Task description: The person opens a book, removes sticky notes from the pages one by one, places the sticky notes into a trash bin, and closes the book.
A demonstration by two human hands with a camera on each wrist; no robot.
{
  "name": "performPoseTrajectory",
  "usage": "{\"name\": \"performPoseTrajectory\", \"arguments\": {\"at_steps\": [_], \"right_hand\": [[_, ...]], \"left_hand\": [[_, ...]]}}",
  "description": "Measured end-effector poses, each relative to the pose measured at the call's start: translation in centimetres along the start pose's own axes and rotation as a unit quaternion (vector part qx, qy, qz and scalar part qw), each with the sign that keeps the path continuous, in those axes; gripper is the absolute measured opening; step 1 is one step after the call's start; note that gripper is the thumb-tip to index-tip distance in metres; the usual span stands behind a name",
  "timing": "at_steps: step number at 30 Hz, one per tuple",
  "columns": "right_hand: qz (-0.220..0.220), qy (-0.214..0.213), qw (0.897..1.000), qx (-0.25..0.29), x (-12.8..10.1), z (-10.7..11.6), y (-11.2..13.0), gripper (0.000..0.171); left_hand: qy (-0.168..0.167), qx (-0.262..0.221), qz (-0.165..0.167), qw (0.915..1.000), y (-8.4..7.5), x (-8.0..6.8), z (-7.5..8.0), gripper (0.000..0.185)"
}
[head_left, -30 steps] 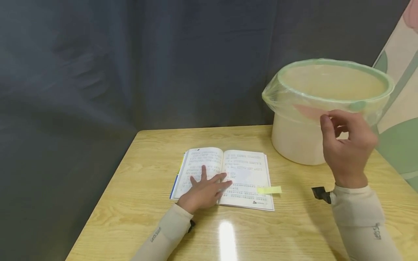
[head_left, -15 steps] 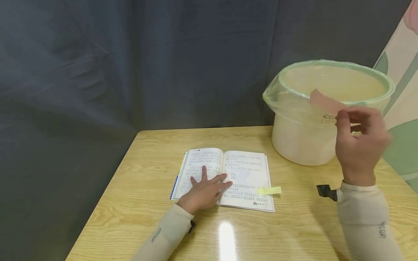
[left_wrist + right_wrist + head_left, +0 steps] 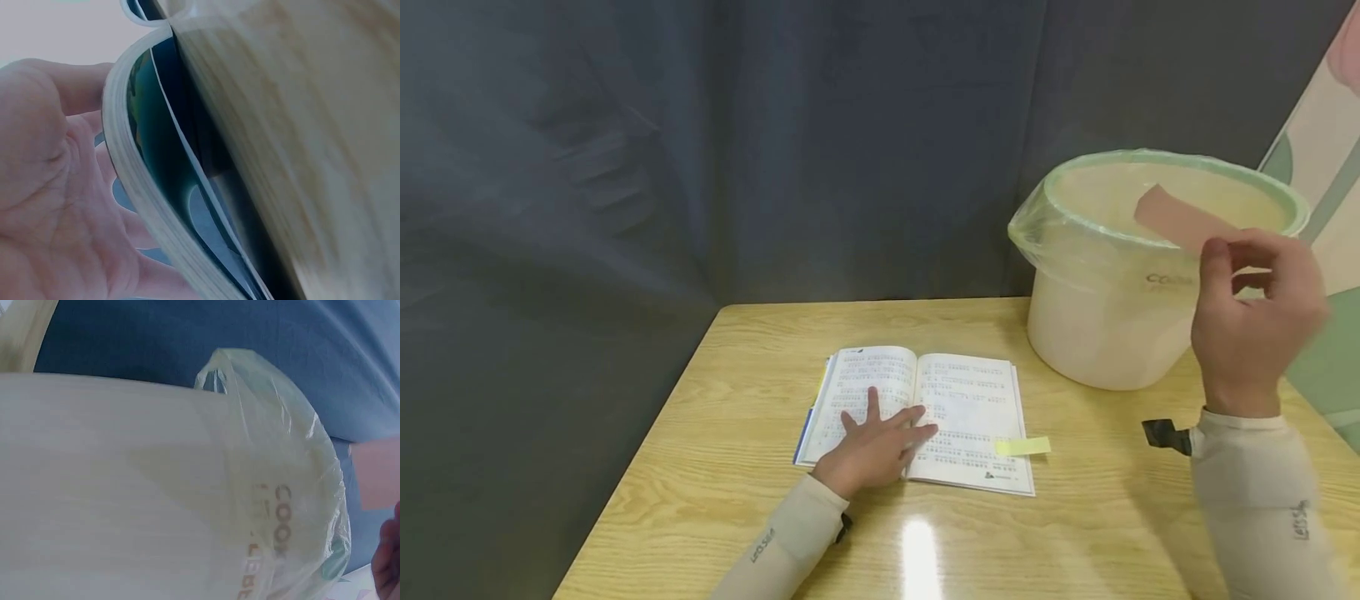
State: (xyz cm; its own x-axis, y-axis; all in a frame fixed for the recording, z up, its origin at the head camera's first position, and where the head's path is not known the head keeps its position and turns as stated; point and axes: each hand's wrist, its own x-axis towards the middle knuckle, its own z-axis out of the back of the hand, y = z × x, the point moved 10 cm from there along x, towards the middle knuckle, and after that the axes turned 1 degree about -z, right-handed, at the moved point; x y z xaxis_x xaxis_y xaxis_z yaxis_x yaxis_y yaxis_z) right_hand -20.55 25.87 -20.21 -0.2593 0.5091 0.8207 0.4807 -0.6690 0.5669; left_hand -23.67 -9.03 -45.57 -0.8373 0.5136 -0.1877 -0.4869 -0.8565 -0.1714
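Observation:
An open book lies on the wooden table. My left hand rests flat on its left page, fingers spread; the left wrist view shows my palm against the page edges. A yellow sticky strip pokes out of the right page. My right hand is raised beside the white bin and pinches a pink paper strip over the bin's rim. In the right wrist view the pink strip shows at the right edge, next to the bin.
The bin is lined with a greenish plastic bag and stands at the table's back right corner. A dark blue curtain hangs behind the table. A patterned panel stands at the far right.
My right hand has lifted the pink strip up and to the right, from the bin's side to above its rim. My left hand has stayed on the book.

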Motion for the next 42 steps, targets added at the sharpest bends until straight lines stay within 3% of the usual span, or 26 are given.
{"name": "performPoseTrajectory", "arguments": {"at_steps": [7, 10, 17, 23, 29, 33, 38, 42], "right_hand": [[-0.007, 0.072, 0.990, -0.118, 3.2, -3.0, -2.1, 0.016], [-0.009, 0.103, 0.983, -0.155, 3.9, -4.3, -2.9, 0.027], [-0.052, 0.151, 0.970, -0.182, 4.8, -5.9, -4.8, 0.009], [-0.058, 0.161, 0.962, -0.215, 4.5, -6.2, -4.9, 0.010], [-0.092, 0.189, 0.950, -0.233, 4.5, -6.6, -5.4, 0.019], [-0.126, 0.212, 0.941, -0.232, 4.2, -6.9, -6.1, 0.008], [-0.134, 0.205, 0.943, -0.224, 3.8, -7.1, -6.5, 0.011], [-0.089, 0.187, 0.955, -0.213, 3.7, -7.4, -5.6, 0.011]], "left_hand": [[-0.003, 0.018, -0.002, 0.9998, 0.1, 0.0, -0.1, 0.046], [-0.002, 0.015, -0.002, 0.9999, 0.1, 0.0, -0.2, 0.046], [-0.012, -0.003, -0.004, 0.9999, -0.1, -0.3, 0.3, 0.044], [-0.016, -0.007, -0.007, 0.9998, -0.2, -0.3, 0.4, 0.044], [-0.018, -0.011, -0.006, 0.9998, 0.1, -0.1, 0.4, 0.043], [-0.019, -0.012, -0.004, 0.9997, 0.2, 0.0, 0.4, 0.043], [-0.020, -0.010, -0.005, 0.9997, 0.5, 0.1, 0.4, 0.043], [-0.017, -0.016, 0.000, 0.9997, 0.8, 0.2, 0.3, 0.044]]}}
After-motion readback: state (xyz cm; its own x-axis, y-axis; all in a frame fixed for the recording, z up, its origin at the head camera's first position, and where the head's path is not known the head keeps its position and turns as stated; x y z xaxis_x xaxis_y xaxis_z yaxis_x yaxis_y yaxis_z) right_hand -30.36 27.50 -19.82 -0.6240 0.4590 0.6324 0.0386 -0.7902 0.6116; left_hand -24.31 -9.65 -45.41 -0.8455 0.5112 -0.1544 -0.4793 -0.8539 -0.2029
